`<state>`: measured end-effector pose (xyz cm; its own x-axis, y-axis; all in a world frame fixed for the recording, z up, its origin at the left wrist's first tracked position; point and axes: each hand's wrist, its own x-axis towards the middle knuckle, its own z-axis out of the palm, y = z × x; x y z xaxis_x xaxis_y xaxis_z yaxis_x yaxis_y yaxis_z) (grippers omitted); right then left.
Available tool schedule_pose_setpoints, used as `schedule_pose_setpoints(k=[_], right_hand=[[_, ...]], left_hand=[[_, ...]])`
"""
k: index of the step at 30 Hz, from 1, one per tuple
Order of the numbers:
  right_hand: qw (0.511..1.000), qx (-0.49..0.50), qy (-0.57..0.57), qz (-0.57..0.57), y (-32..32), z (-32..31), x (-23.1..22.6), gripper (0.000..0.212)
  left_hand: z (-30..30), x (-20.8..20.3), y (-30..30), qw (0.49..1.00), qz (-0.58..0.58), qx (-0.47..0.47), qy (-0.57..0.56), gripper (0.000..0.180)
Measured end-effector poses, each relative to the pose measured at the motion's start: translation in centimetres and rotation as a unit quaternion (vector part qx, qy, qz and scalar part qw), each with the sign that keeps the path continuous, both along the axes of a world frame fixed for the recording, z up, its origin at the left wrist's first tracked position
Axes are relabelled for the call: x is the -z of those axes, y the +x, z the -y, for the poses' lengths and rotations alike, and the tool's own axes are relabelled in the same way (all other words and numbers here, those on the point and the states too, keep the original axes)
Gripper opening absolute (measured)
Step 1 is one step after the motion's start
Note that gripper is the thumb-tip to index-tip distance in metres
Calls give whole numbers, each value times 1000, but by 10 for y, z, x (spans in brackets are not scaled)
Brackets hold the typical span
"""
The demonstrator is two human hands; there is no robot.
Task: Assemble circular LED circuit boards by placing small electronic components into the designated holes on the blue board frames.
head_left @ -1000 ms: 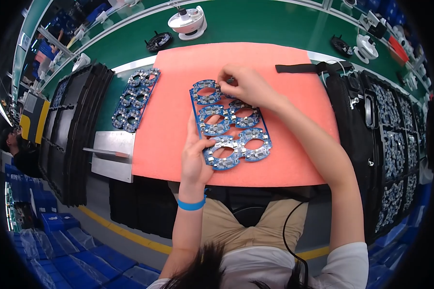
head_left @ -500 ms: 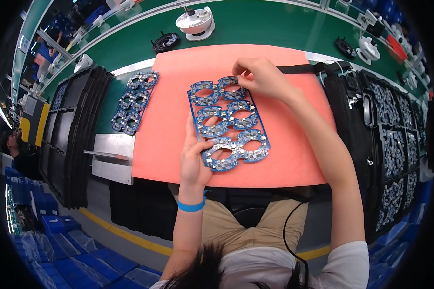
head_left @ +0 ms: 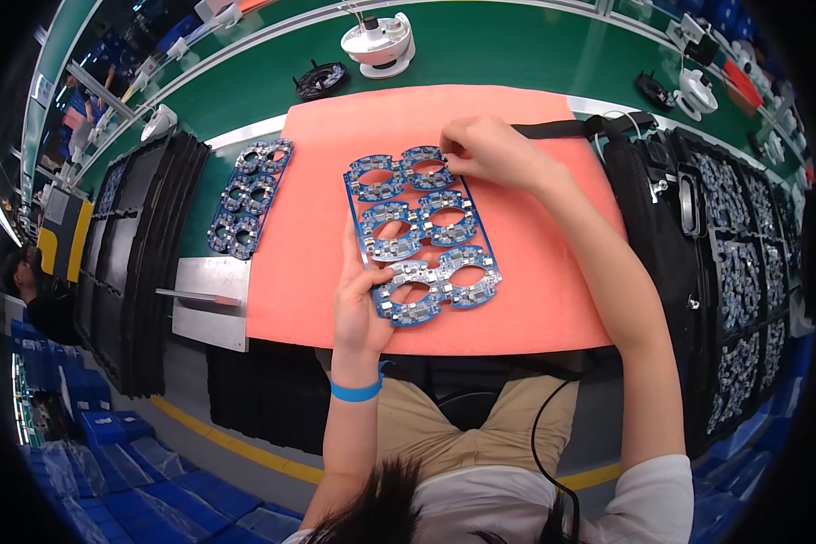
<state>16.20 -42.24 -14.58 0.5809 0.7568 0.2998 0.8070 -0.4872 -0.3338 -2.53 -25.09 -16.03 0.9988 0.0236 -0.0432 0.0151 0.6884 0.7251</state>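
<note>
A blue circuit board panel (head_left: pixel 419 223), made of several ring-shaped boards with large round holes, is held tilted above the pink mat (head_left: pixel 553 272). My left hand (head_left: pixel 361 308) grips it at its lower left, thumb on top and fingers underneath, partly visible through the holes. My right hand (head_left: pixel 491 156) is closed at the panel's upper right corner, with thumb and index finger pinched on the edge of the top right ring. The other right fingers are curled and partly hidden. A second circuit board panel (head_left: pixel 251 195) lies left of the mat.
Black trays (head_left: pixel 140 263) are stacked at the left, beside a metal plate (head_left: pixel 210 304). Black trays filled with circuit boards (head_left: pixel 739 281) stand at the right, near a black bag (head_left: pixel 639 199). A white device (head_left: pixel 379 45) and a dark round part (head_left: pixel 321 81) sit on the green bench (head_left: pixel 480 54).
The held panel has shifted slightly left with my left hand. My right fingertips remain at its upper right corner, a little lower. The whole view has moved slightly.
</note>
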Motion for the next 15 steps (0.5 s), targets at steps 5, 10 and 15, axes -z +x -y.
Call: schedule_pose_setpoints(k=[5, 10, 15], right_hand=[[980, -28, 141, -137, -1, 3, 1, 15], [996, -65, 62, 30, 0, 4, 4, 14], [996, -77, 31, 32, -2, 5, 1, 15]], left_hand=[[-2, -1, 0, 999, 27, 21, -32, 77], [0, -7, -3, 999, -8, 0, -47, 76], [0, -11, -4, 997, -1, 7, -73, 76]])
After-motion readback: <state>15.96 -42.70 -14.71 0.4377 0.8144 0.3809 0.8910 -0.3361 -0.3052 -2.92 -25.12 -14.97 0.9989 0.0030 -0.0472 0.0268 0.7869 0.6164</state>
